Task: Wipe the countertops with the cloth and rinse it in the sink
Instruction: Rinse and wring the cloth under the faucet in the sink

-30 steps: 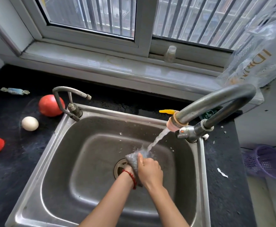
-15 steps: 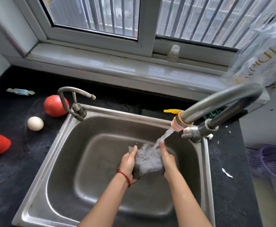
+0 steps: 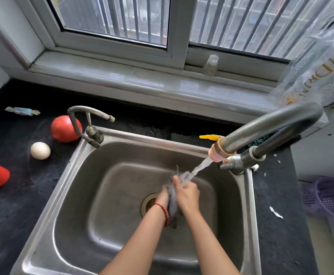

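Since half a second ago, the cloth has been gathered from a spread sheet into a bunch, and the two hands have been brought together again over the drain. From the single head view, the rinsing half of the task is judged to be well under way: the cloth is held inside the sink, under the stream that runs from the large faucet. Whether the wiping is finished cannot be told; white scraps are seen on the dark tabletop to the right, so some wiping may be left. The cloth is pressed between the two hands. The right hand is laid over it with fingers curled around the bunch. The left hand is mostly hidden behind the cloth, and its grip is judged closed around the cloth, though blur leaves the fingers unclear.
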### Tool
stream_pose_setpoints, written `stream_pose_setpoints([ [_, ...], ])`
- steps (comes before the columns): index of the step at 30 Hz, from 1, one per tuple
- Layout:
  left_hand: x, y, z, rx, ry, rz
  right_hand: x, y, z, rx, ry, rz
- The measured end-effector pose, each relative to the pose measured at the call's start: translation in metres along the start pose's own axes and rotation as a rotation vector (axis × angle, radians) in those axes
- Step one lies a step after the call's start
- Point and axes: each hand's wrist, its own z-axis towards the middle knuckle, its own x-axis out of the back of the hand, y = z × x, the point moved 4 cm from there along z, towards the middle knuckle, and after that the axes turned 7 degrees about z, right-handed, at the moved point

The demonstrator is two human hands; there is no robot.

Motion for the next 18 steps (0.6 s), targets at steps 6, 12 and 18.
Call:
stream_pose_setpoints([
  [6,-0.017,-0.005,-0.007,-0.092,-0.015,0.186,-0.005,0.001,-0.001,-0.045,-0.085,-0.402],
  [12,-0.005,0.001,-0.003,0.030,0.086,-0.060,0.000,-0.018,-0.003,0.071,0.050,-0.503],
  [18,0.001,-0.018,0.004,0.098,0.092,-0.168,0.006,0.011,-0.027,0.035,-0.085,-0.658],
])
